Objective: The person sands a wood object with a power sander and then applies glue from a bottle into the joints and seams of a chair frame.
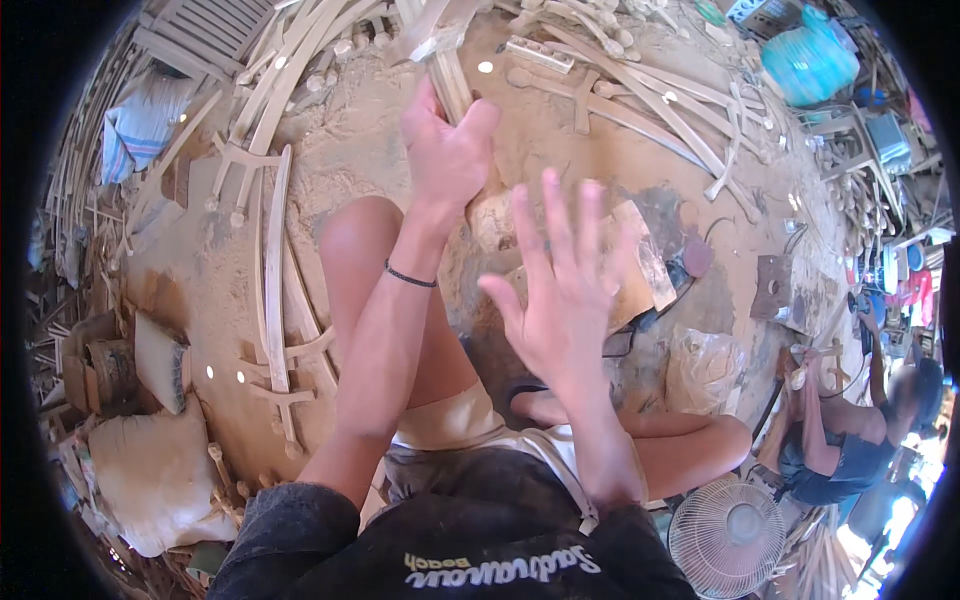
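Observation:
My left hand (448, 150) is wrapped round a pale wooden sword-like piece (452, 92) that points away from me, with a wider crosspiece near the far edge of the view. My right hand (565, 290) is raised, its fingers spread and slightly blurred, holding nothing. Partly hidden behind it are a wooden board (645, 255) and a round reddish-brown disc (697, 256). A light wooden block (492, 222) shows between my two hands. Left of my knee lie wooden swords (272, 270) with cross-shaped guards.
More wooden swords (640, 120) are heaped at the far side. A clear plastic bag (706, 365) and a fan (728, 535) are on my right, where another person (835, 440) sits. Cushions (155, 475) lie at the left; a turquoise bundle (812, 62) stands far right.

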Demonstrator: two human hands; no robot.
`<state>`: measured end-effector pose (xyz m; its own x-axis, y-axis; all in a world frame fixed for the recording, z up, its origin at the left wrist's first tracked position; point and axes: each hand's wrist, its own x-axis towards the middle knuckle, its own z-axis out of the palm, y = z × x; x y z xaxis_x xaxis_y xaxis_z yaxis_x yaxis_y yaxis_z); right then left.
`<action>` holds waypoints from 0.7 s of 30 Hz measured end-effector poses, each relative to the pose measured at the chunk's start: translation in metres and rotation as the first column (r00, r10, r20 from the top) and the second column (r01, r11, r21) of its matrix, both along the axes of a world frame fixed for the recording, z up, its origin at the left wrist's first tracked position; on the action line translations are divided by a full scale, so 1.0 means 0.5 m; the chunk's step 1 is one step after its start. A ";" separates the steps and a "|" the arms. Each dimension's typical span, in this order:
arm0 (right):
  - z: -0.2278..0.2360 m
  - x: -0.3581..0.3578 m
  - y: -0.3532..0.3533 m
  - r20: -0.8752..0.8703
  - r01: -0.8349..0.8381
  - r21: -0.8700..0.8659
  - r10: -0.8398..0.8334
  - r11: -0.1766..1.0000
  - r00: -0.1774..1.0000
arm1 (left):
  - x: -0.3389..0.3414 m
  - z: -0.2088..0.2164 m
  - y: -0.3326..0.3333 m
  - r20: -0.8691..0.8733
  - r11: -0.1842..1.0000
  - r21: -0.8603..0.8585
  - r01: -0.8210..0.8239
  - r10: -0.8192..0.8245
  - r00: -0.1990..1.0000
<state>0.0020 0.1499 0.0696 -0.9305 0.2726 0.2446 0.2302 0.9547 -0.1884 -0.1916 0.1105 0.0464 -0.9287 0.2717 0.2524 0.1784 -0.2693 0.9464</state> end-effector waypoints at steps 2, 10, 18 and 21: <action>-0.062 -0.007 0.010 -0.214 0.085 -0.208 -0.130 0.974 0.968 | -0.011 -0.004 -0.019 -0.037 0.997 -0.059 -0.051 0.048 0.998; -0.316 0.053 -0.062 0.103 0.305 -0.791 -0.376 0.530 0.921 | -0.025 0.024 -0.044 0.282 0.880 0.429 0.206 -0.347 0.894; -0.664 -0.033 -0.169 0.230 -0.028 -0.310 0.104 0.950 0.967 | -0.083 -0.122 -0.083 0.095 0.737 -0.675 -0.016 0.109 0.989; -0.763 -0.085 -0.181 0.163 0.026 -0.208 0.008 0.978 0.987 | -0.109 -0.283 -0.064 -0.171 0.717 -0.668 -0.196 0.108 0.979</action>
<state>-0.0406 0.0593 -0.3120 -0.9504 0.3099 0.0276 0.2823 0.8961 -0.3426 -0.2463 0.0783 -0.0953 -0.9500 0.2681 0.1600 0.2753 0.4773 0.8345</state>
